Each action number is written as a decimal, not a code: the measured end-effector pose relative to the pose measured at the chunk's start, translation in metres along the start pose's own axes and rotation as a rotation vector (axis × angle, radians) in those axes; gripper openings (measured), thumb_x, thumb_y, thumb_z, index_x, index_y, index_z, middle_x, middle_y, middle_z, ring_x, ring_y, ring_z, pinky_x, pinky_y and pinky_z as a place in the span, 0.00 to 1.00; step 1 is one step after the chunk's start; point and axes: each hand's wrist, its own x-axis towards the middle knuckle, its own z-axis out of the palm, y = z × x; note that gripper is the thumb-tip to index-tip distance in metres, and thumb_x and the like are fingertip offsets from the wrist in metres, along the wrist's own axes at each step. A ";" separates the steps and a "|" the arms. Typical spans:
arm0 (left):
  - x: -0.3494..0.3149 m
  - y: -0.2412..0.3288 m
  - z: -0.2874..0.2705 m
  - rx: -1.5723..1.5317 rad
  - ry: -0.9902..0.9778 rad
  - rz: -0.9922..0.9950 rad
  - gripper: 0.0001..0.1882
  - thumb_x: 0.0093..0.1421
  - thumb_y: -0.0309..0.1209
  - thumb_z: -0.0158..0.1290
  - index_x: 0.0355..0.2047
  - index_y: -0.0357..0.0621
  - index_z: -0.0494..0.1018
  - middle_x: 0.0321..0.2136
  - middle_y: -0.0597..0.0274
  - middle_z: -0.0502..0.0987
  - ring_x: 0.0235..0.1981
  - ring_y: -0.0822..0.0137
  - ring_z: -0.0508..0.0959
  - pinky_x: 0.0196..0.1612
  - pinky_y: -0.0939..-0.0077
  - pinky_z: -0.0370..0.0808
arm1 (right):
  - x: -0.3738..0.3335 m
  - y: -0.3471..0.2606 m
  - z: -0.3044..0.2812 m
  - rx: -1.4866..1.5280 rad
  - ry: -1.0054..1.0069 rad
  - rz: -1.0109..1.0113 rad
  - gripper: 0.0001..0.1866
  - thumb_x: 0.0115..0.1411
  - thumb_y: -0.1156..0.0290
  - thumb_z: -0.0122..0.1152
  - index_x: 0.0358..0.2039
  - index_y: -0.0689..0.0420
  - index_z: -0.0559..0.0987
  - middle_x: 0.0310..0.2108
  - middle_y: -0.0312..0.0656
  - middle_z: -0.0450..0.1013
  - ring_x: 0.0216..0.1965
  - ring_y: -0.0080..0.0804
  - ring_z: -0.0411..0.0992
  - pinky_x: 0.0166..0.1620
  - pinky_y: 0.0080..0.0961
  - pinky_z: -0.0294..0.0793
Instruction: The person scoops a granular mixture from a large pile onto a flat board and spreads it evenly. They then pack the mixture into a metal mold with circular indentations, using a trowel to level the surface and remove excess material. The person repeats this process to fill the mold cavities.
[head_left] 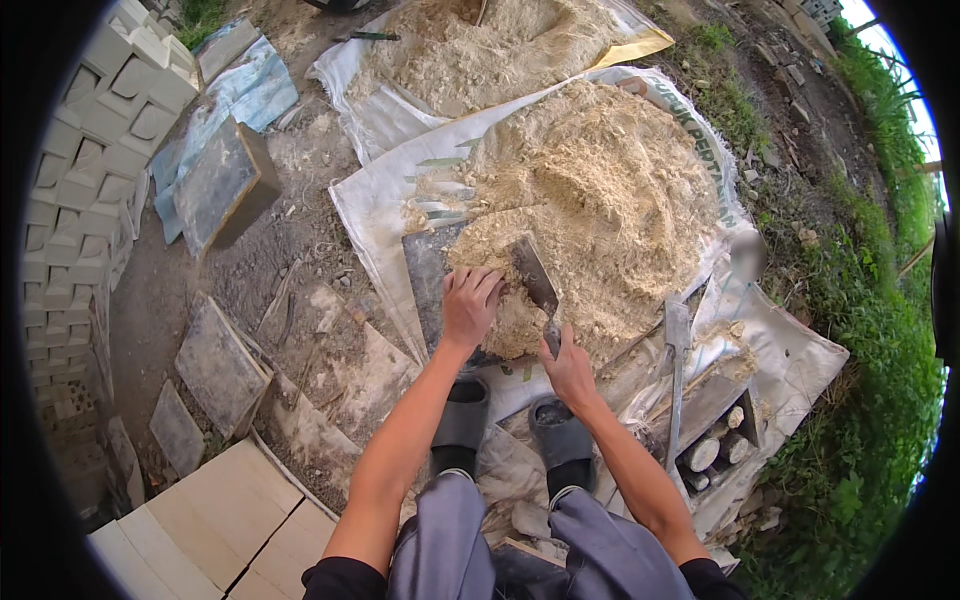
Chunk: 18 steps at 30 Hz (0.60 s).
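My right hand [571, 372] is wrapped round the handle of a trowel [534, 274]. The trowel's blade points up and left and rests on a heap of pale, sandy mix [610, 190]. Close by on the left, my left hand [472, 308] has its fingers bent and close together over the mix, at the right side of a dark grey board [424, 285]. What lies under those fingers is hidden. Board and heap both sit on a white woven sack [372, 215] spread on the ground, just beyond my sandalled feet.
Another sandy heap [480, 50] lies beyond. Stacked pale blocks [100, 130] rise at the left, near a dark-faced slab [222, 185] and loose boards [215, 358]. At the right, a long flat bar [678, 375] stands near short round rods [703, 453]; greenery [850, 430] borders the ground.
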 end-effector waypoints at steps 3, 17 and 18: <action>-0.004 0.008 -0.016 -0.009 0.069 -0.046 0.12 0.53 0.33 0.61 0.39 0.50 0.78 0.39 0.70 0.77 0.43 0.63 0.72 0.50 0.65 0.63 | 0.002 0.005 -0.009 -0.030 0.002 -0.029 0.20 0.64 0.57 0.54 0.43 0.60 0.63 0.26 0.64 0.73 0.31 0.67 0.72 0.33 0.53 0.69; -0.007 -0.013 -0.007 0.044 0.076 -0.066 0.06 0.54 0.33 0.61 0.32 0.51 0.78 0.33 0.71 0.78 0.42 0.63 0.73 0.50 0.66 0.60 | 0.013 -0.014 -0.002 -0.116 -0.036 -0.080 0.20 0.64 0.56 0.53 0.41 0.60 0.63 0.26 0.62 0.74 0.30 0.65 0.73 0.33 0.52 0.70; -0.010 -0.011 -0.005 0.027 0.093 -0.097 0.06 0.54 0.32 0.61 0.33 0.51 0.78 0.34 0.69 0.78 0.43 0.63 0.73 0.50 0.66 0.60 | 0.015 -0.011 0.000 -0.136 -0.059 -0.077 0.20 0.64 0.56 0.54 0.41 0.60 0.63 0.27 0.63 0.74 0.31 0.65 0.73 0.33 0.52 0.70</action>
